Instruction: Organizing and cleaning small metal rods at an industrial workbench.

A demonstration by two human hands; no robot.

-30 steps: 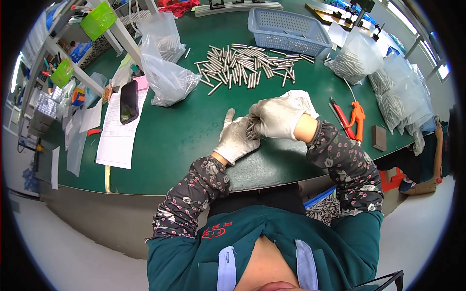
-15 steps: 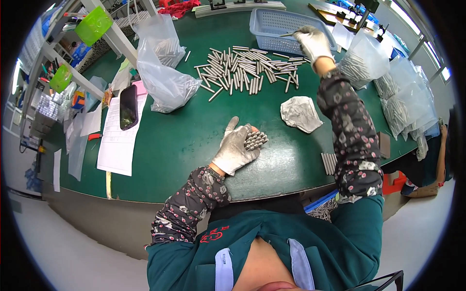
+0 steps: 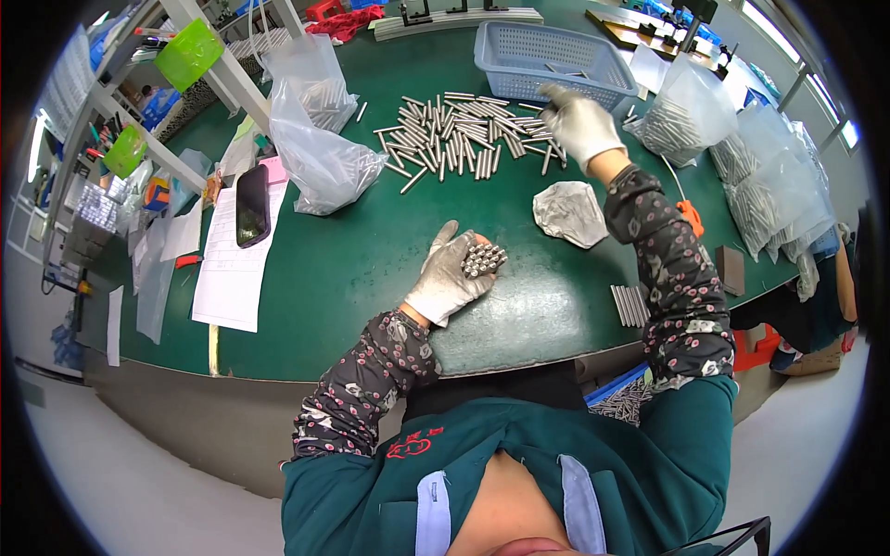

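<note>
My left hand [image 3: 445, 280], in a pale work glove, is closed round a bundle of short metal pins [image 3: 484, 260] above the near middle of the table. The pins' ends face up. My right hand [image 3: 584, 130], also gloved, is at the right edge of a loose pile of metal pins [image 3: 450, 130], just in front of a blue perforated basket [image 3: 519, 85]. Its fingers are blurred, and whether a pin is between them is unclear. A few pins [image 3: 567, 70] lie in the basket. A crumpled whitish cloth [image 3: 567, 213] rests nearer to me.
Plastic bags of pins stand at left [image 3: 329, 171] and right [image 3: 681, 116]. A short row of pins [image 3: 629, 306] lies by my right forearm, near an orange-handled tool [image 3: 691, 218] and a brown block [image 3: 731, 271]. A phone [image 3: 251, 206] lies on paper [image 3: 227, 287] at left.
My right hand has come back from over the basket toward the pile; the pin it held there no longer shows in it. My left hand still holds its bundle, almost unmoved.
</note>
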